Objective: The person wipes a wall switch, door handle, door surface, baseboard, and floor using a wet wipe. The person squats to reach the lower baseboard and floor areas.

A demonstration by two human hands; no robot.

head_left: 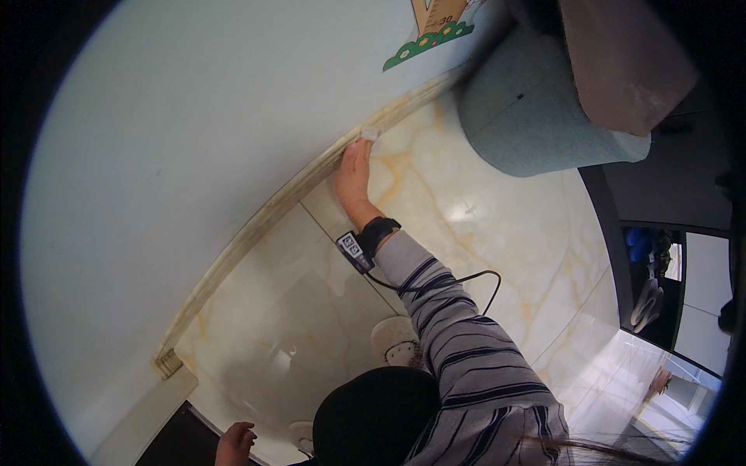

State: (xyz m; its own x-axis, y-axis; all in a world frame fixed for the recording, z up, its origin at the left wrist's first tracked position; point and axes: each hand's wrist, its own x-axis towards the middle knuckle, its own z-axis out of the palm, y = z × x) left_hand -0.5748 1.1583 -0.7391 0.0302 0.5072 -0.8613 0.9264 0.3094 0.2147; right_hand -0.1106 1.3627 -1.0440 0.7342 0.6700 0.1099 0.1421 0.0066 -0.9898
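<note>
My right hand (353, 175) reaches out to the skirting board (268, 210) along the foot of the pale wall. Its fingers are pressed together on a small whitish wipe or tissue (371, 133), which touches the board. A striped grey sleeve (474, 349) covers that arm, and at the wrist is a black band with a small device (355, 250) and a cable. At the lower left, my left hand (235, 444) hangs apart from everything, its fingers loosely bent and nothing visible in them.
A grey-green round stool or bin (528, 109) stands by the wall, with a brown item (629, 70) over it. Dark shelving with shoes (647, 303) is at right. Marbled floor tiles (458, 210) lie below; a slipper (395, 340) shows beside my dark-clad knee (377, 415).
</note>
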